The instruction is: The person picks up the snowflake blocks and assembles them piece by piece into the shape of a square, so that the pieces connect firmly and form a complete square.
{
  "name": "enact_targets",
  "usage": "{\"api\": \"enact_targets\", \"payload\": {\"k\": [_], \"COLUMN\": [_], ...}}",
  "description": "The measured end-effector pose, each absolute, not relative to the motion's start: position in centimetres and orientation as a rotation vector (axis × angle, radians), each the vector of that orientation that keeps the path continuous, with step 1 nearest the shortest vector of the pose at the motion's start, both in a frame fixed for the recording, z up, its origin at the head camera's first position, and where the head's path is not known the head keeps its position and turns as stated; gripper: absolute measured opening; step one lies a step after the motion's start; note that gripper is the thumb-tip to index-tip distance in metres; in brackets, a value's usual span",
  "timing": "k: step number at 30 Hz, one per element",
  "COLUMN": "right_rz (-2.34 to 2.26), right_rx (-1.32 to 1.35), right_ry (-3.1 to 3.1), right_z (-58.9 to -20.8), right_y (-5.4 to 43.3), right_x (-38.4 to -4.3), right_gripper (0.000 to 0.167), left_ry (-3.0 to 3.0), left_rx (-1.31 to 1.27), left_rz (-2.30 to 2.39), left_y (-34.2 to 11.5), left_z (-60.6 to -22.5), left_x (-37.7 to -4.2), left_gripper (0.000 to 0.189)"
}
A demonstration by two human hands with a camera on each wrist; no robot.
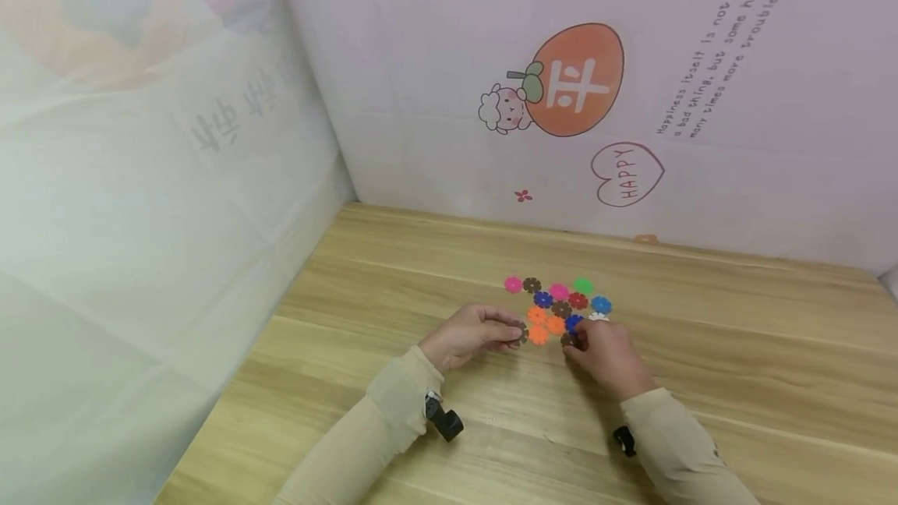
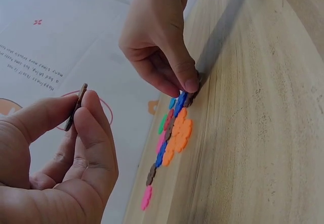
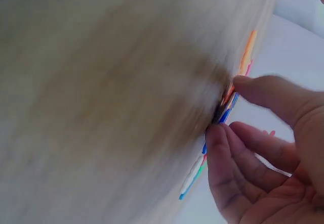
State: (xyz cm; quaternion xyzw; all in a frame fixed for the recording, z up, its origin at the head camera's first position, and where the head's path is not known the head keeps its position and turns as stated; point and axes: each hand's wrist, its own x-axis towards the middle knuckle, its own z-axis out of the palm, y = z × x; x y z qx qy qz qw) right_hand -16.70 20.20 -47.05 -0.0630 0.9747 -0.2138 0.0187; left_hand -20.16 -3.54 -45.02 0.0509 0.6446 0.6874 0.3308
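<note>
Between its thumb and fingertips, my left hand (image 1: pixel 471 335) pinches a brown notched plastic disc (image 2: pixel 77 107), seen edge-on and raised off the table in the left wrist view. My right hand (image 1: pixel 609 355) is down at the table, thumb and fingertips holding another brown disc (image 1: pixel 569 340) by its edges. Just beyond that disc lies a dark blue disc (image 1: pixel 574 323), close to the right fingertips. A cluster of orange discs (image 1: pixel 538 334) lies flat between the two hands. The right fingers partly cover a white disc (image 1: pixel 599 317).
Behind the hands, more flat discs spread over the wooden table (image 1: pixel 393 271): pink (image 1: pixel 514 284), brown (image 1: pixel 532 285), green (image 1: pixel 583 285), red (image 1: pixel 578 301) and light blue (image 1: pixel 601 305). A printed cloth (image 1: pixel 435 139) hangs along the table's far and left edges.
</note>
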Motion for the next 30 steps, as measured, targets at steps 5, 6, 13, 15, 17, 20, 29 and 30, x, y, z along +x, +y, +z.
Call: {"api": "enact_targets", "payload": {"k": [5, 6, 13, 15, 17, 20, 29, 30], "right_rz": [-0.736, -0.771, -1.095, -1.176, -1.251, -1.359, -1.622, -1.637], "right_rx": [-0.223, -0.214, -0.124, -0.081, -0.023, 0.025, -0.095, -0.117], "right_ry": [3.045, 3.034, 2.873, 2.82, 2.758, 2.674, 2.57, 2.575], "right_z": [-47.1, -47.1, -47.0, -46.7, -46.2, -45.5, -43.9, -43.7], "right_y": [20.5, 20.6, 21.7, 21.8, 21.8, 21.7, 20.4, 20.2], "right_x": [-16.4, -16.3, -15.7, -15.4, -15.1, -14.5, -13.1, -13.0], "right_gripper": [0.01, 0.012, 0.017, 0.021, 0.027, 0.035, 0.032, 0.03], "left_ry": [1.685, 1.686, 1.678, 1.682, 1.688, 1.702, 1.664, 1.658], "left_rx": [0.13, 0.128, 0.131, 0.134, 0.135, 0.143, 0.167, 0.169], "left_rz": [1.803, 1.805, 1.799, 1.798, 1.797, 1.792, 1.804, 1.804], "left_y": [-3.5, -3.5, -3.4, -3.4, -3.4, -3.4, -3.2, -3.1], "left_z": [-45.0, -45.0, -45.1, -45.0, -44.8, -44.6, -44.2, -44.1], "left_x": [-20.1, -20.1, -20.0, -20.0, -19.9, -19.7, -19.3, -19.3], "left_gripper": [0.024, 0.023, 0.025, 0.025, 0.025, 0.024, 0.025, 0.025]}}
